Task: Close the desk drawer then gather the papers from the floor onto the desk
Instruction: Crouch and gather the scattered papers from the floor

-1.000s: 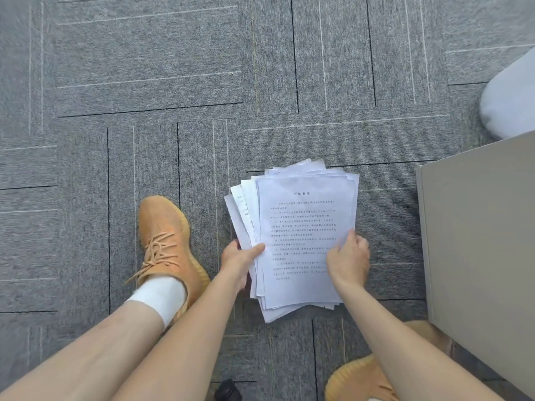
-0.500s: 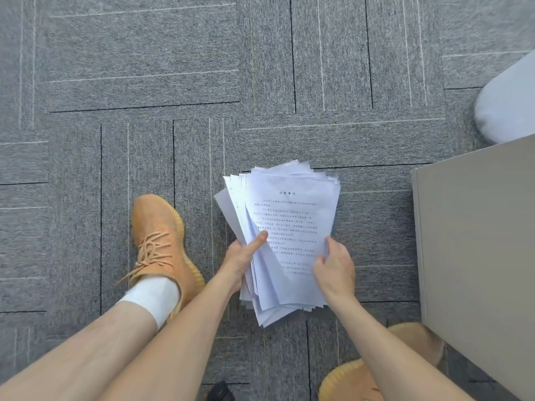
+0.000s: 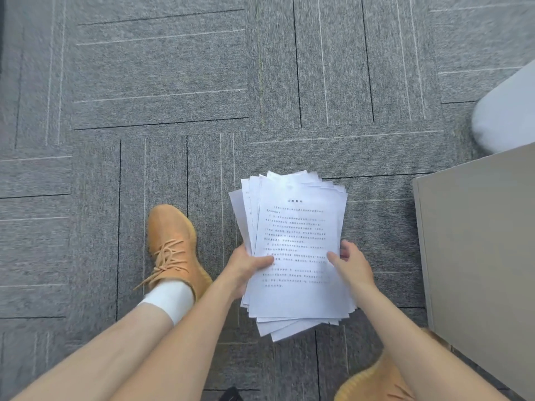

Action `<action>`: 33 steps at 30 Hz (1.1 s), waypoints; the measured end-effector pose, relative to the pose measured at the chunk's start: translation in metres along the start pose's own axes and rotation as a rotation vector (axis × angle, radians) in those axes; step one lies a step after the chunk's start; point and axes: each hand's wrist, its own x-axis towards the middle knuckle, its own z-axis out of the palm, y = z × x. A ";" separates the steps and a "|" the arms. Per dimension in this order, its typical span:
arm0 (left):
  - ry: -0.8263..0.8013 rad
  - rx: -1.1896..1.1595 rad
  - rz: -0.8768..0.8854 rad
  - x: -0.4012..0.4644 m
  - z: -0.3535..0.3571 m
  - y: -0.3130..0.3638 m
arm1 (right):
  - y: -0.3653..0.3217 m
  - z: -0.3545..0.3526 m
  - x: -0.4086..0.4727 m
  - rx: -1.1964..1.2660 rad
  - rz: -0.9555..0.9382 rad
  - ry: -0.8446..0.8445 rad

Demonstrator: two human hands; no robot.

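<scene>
1. A loose stack of printed papers (image 3: 295, 247) is held above the grey carpet floor (image 3: 162, 82), with its sheets fanned unevenly at the top and bottom edges.
2. The stack is gripped at its left edge by the left hand (image 3: 246, 267): the thumb is laid across the top sheet and the fingers are hidden beneath the pile.
3. The right edge is gripped by the right hand (image 3: 351, 263), with the thumb pressed on the printed face and the other fingers curled round the side of the stack.
4. Lines of small text are seen on the top sheet, too blurred to be read.
5. An orange shoe (image 3: 173, 247) with a white sock (image 3: 170, 299) is planted on the floor just to the left of the papers; a second orange shoe (image 3: 373, 380) is partly seen near the bottom edge, under the right forearm.
6. A grey flat-sided piece of furniture (image 3: 480, 256) is seen at the right, near the papers but apart from them; whether it is the table cannot be told.
7. A pale rounded object (image 3: 509, 111) lies at the right edge, behind that furniture.
8. A small dark object (image 3: 230, 395) is cut off at the bottom edge.
</scene>
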 end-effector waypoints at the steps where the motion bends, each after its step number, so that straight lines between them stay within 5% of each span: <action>1: -0.019 0.000 -0.003 -0.004 -0.003 0.004 | -0.001 -0.004 -0.001 0.072 0.038 -0.065; 6: -0.058 0.039 0.036 -0.033 -0.013 0.036 | -0.025 -0.023 -0.017 0.408 0.159 -0.282; 17: -0.116 -0.057 0.336 -0.216 -0.011 0.167 | -0.186 -0.123 -0.163 0.467 -0.337 -0.176; 25: -0.246 0.025 0.697 -0.434 0.016 0.223 | -0.249 -0.252 -0.385 0.556 -0.717 -0.002; 29: -0.202 0.045 0.901 -0.551 0.049 0.221 | -0.238 -0.309 -0.509 0.593 -0.875 0.149; 33: -0.337 0.077 1.124 -0.663 0.098 0.195 | -0.200 -0.357 -0.623 0.648 -0.995 0.368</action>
